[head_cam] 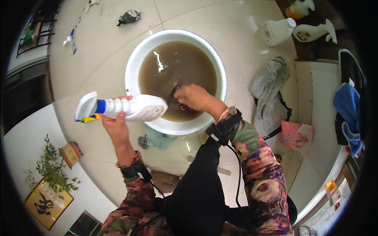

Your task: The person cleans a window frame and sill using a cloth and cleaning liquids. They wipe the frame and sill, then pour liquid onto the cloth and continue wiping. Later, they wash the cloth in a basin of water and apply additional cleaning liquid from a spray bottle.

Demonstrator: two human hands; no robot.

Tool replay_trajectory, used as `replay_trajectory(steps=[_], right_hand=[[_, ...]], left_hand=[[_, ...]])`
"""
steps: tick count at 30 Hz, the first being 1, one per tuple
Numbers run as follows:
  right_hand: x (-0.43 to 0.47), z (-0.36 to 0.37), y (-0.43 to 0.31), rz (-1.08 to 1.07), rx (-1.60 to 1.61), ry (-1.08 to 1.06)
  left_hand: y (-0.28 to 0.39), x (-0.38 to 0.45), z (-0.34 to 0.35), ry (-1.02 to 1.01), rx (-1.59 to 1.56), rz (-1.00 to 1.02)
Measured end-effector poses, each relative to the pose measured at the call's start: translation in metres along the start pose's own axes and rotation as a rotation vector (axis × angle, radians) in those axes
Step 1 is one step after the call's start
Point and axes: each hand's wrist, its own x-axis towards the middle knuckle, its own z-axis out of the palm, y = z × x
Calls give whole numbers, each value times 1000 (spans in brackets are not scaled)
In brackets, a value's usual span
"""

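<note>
A large white enamel basin (pixel 131 70) on the tiled floor holds brown, murky water (pixel 189 62). My left hand (pixel 118 121) grips the neck of a white plastic spray bottle (pixel 144 109), which lies sideways over the basin's left rim. Over the water, my right hand (pixel 192 96) is blurred, its fingers at a dark object (pixel 174 90) that is partly hidden. A dark red item (pixel 183 106) shows just below those fingers. Whether my right hand grips either of them cannot be told.
Grey cloth (pixel 270 91) and a pink packet (pixel 296 134) lie right of the basin. White bottles (pixel 277 31) stand at upper right. Green netting (pixel 158 137) lies by the basin's near edge, a crumpled black bag (pixel 129 17) beyond it. A potted plant (pixel 71 155) is at left.
</note>
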Motion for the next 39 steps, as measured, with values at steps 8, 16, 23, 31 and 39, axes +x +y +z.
replay_trajectory(steps=[8, 16, 23, 31, 39], right_hand=[[-12, 82, 26, 248, -562, -34], [-19, 14, 8, 395, 453, 354], [-37, 6, -51, -28, 771, 231], [-27, 12, -41, -117, 394, 236], [-22, 32, -40, -50, 318, 352]], left_hand=[[-21, -5, 6, -102, -97, -50], [-56, -12, 13, -74, -161, -149], [-78, -15, 33, -44, -182, -203], [-85, -13, 59, 111, -28, -147], [-81, -12, 77, 327, -27, -201]])
